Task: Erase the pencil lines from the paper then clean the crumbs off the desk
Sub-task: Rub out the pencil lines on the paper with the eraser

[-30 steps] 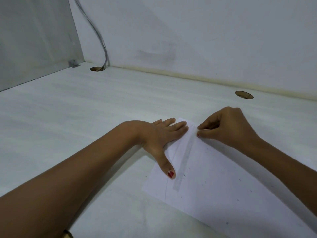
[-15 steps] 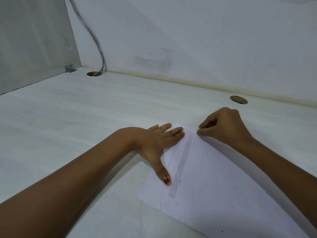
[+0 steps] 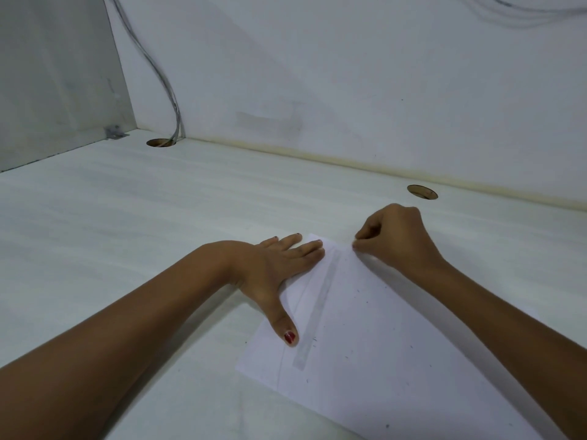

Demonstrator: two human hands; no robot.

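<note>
**Q:** Where is the paper located?

**A:** The paper [image 3: 381, 344] is laid flat on the white desk [image 3: 158, 233], at the near right and turned at an angle. One corner is pointed toward the back wall. The near right part is cut off by the frame edge.

**Q:** How is the left hand set?

**A:** The left hand [image 3: 276, 265] is laid palm down across the sheet's left edge. The fingers are stretched straight and close together. The thumb [image 3: 284, 322] is spread wide toward the near side and rested on the sheet. Nothing is gripped.

**Q:** And the right hand?

**A:** The right hand [image 3: 397, 239] is placed at the sheet's far edge, near the left fingertips. The fingers are curled and the thumb and forefinger are brought together at the paper's surface. Whether anything is pinched between them cannot be told.

**Q:** What marks are observed?

**A:** A grey smudged band [image 3: 317, 309] is seen running down the sheet, just right of the thumb. A faint pencil line [image 3: 287, 344] is found left of it. Small dark crumbs [image 3: 314, 338] are scattered over the sheet.

**Q:** What else is noted?

**A:** Two round cable holes are cut in the desk near the wall, a left hole [image 3: 158, 142] and a right hole [image 3: 422, 192]. A cable [image 3: 165, 84] is fed into the left one.
</note>
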